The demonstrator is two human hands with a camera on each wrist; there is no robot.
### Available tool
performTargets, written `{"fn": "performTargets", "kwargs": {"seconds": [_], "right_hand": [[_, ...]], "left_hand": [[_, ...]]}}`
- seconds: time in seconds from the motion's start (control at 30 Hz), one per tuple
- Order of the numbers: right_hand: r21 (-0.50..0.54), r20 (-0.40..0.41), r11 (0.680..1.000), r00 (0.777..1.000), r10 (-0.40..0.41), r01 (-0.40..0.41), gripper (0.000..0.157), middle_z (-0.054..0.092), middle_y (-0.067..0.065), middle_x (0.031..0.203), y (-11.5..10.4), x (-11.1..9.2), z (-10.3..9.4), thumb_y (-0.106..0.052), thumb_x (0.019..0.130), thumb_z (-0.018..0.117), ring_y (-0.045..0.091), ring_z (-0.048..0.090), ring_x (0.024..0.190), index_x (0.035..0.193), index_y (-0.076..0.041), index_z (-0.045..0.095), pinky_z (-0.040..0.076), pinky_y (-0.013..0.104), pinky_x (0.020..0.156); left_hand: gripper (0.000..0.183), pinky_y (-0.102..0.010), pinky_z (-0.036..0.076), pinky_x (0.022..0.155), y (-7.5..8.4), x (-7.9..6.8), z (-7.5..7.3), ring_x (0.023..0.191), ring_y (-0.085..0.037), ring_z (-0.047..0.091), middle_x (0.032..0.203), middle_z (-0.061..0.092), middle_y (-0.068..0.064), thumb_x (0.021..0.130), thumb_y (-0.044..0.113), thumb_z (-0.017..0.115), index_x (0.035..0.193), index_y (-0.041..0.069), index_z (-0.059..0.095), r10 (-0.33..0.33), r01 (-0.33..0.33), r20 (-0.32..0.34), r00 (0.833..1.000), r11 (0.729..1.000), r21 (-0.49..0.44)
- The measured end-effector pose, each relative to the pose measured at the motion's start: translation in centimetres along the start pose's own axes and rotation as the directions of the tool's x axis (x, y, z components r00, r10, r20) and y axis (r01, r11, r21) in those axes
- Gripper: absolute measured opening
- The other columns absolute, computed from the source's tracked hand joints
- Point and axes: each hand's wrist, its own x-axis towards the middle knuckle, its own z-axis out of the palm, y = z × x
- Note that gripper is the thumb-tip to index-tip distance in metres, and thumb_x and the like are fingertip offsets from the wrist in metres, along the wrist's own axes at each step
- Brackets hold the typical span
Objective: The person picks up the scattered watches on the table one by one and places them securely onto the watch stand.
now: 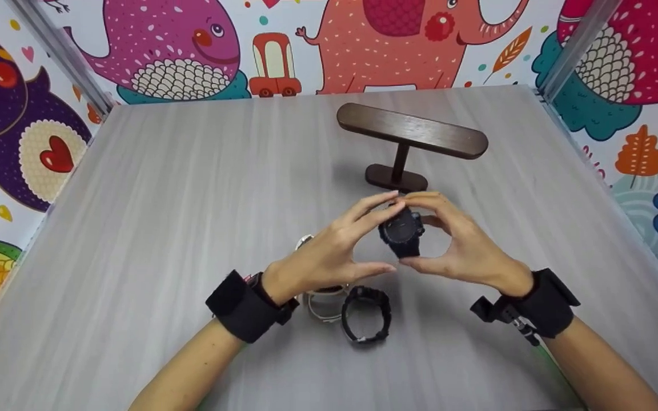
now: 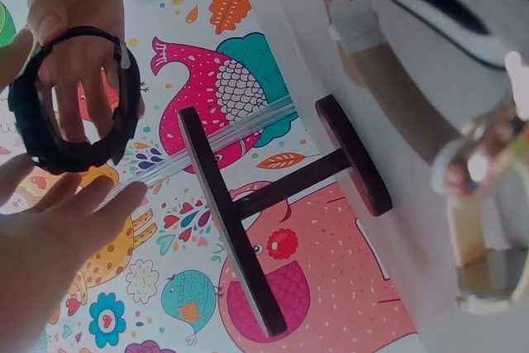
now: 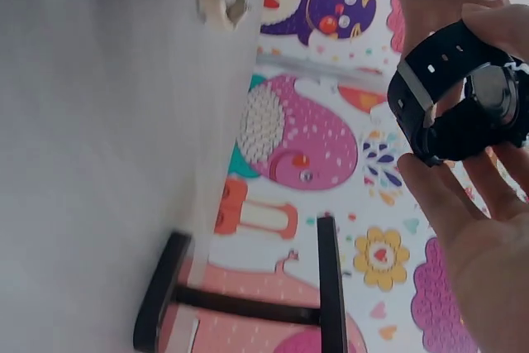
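In the head view, my right hand [image 1: 466, 245] holds a black wristwatch [image 1: 402, 231], thumb at the lower strap and fingertips at the top. My left hand [image 1: 329, 248] reaches round from the other side, its fingertips at the watch's upper edge and its thumb apart from the strap. The strap of the watch [image 2: 124, 113] forms a closed loop in the left wrist view. Its metal case back [image 3: 493, 93] shows in the right wrist view. Behind the hands stands a dark wooden T-shaped watch stand [image 1: 412, 130] with a bare bar.
Another black watch [image 1: 366, 317] stands on its side on the grey table [image 1: 192, 171], close below my left hand. Beside it, partly hidden by that hand, are light-strapped watches [image 1: 324, 308]. Walls with cartoon animals [image 1: 175, 45] enclose the table's back and sides.
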Motion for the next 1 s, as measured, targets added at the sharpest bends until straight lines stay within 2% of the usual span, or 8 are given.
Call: {"fn": "performTargets", "kwargs": {"seconds": [0.13,0.23,0.43,0.57,0.67,0.77,0.87,1.0], "right_hand": [[-0.101,-0.102,0.994,0.994,0.026,-0.036,0.085,0.052,0.02,0.136,0.7,0.0,-1.4,0.009,0.065,0.088,0.005,0.051,0.131,0.14,0.004,0.048,0.051,0.019,0.102],[-0.138,-0.203,0.988,0.978,0.044,-0.073,0.088,0.053,0.019,0.135,1.0,0.1,-2.9,0.013,0.063,0.088,0.005,0.052,0.128,0.14,0.005,0.048,0.052,0.018,0.1],[-0.22,-0.372,0.958,0.924,0.09,-0.182,0.089,0.052,0.007,0.135,1.7,-0.1,-6.4,0.018,0.061,0.086,0.006,0.053,0.125,0.141,0.002,0.05,0.05,0.014,0.101],[-0.229,-0.46,0.933,0.876,0.147,-0.277,0.086,0.052,0.003,0.134,2.6,-0.1,-8.4,0.015,0.063,0.086,0.008,0.051,0.124,0.141,-0.001,0.053,0.049,0.012,0.101],[-0.22,-0.502,0.918,0.846,0.183,-0.329,0.085,0.051,-0.007,0.133,3.6,-0.3,-9.4,0.014,0.064,0.087,0.007,0.049,0.124,0.141,-0.001,0.053,0.048,0.01,0.101],[-0.21,-0.52,0.908,0.828,0.21,-0.362,0.086,0.048,-0.015,0.131,4.7,-0.4,-10.0,0.013,0.064,0.087,0.005,0.048,0.124,0.141,-0.002,0.052,0.048,0.01,0.1],[-0.201,-0.524,0.901,0.819,0.232,-0.384,0.085,0.048,-0.015,0.13,5.6,-0.6,-10.3,0.012,0.065,0.087,0.004,0.048,0.124,0.142,-0.004,0.053,0.047,0.009,0.1],[-0.185,-0.526,0.892,0.808,0.264,-0.412,0.084,0.05,-0.006,0.132,6.3,-0.8,-10.5,0.009,0.067,0.088,0.003,0.048,0.124,0.142,-0.008,0.053,0.047,0.008,0.1]], "left_hand": [[0.081,-0.03,0.039,0.118,-1.0,1.1,-0.7,0.144,-0.031,0.042,0.156,0.035,-0.023,0.086,0.02,0.079,0.152,-0.002,0.037,-0.063,0.064,-0.016,0.998,0.996,0.055],[0.081,-0.036,0.038,0.12,-2.2,1.8,-1.6,0.144,-0.033,0.042,0.155,0.037,-0.022,0.085,0.018,0.08,0.151,-0.001,0.038,-0.126,0.13,-0.044,0.991,0.985,0.109],[0.077,-0.047,0.038,0.12,-4.5,3.1,-3.4,0.141,-0.035,0.045,0.153,0.041,-0.023,0.086,0.015,0.079,0.15,-0.001,0.04,-0.226,0.239,-0.086,0.97,0.954,0.179],[0.076,-0.051,0.034,0.121,-5.9,4.2,-4.5,0.143,-0.034,0.042,0.154,0.04,-0.022,0.087,0.013,0.078,0.151,-0.001,0.039,-0.284,0.303,-0.112,0.952,0.927,0.222],[0.078,-0.056,0.031,0.121,-6.8,5.0,-5.2,0.145,-0.034,0.04,0.155,0.039,-0.021,0.087,0.013,0.078,0.152,0.0,0.038,-0.312,0.333,-0.121,0.942,0.906,0.262],[0.08,-0.059,0.032,0.119,-7.5,5.8,-5.6,0.145,-0.035,0.04,0.156,0.037,-0.021,0.086,0.013,0.079,0.153,0.002,0.037,-0.323,0.346,-0.124,0.938,0.89,0.296],[0.08,-0.059,0.034,0.118,-8.3,6.6,-5.8,0.143,-0.034,0.042,0.156,0.038,-0.02,0.086,0.013,0.08,0.153,0.003,0.039,-0.333,0.355,-0.125,0.935,0.879,0.319],[0.079,-0.058,0.034,0.118,-9.3,7.4,-6.1,0.143,-0.033,0.042,0.156,0.038,-0.019,0.085,0.014,0.081,0.152,0.004,0.04,-0.366,0.385,-0.123,0.923,0.854,0.35]]}}
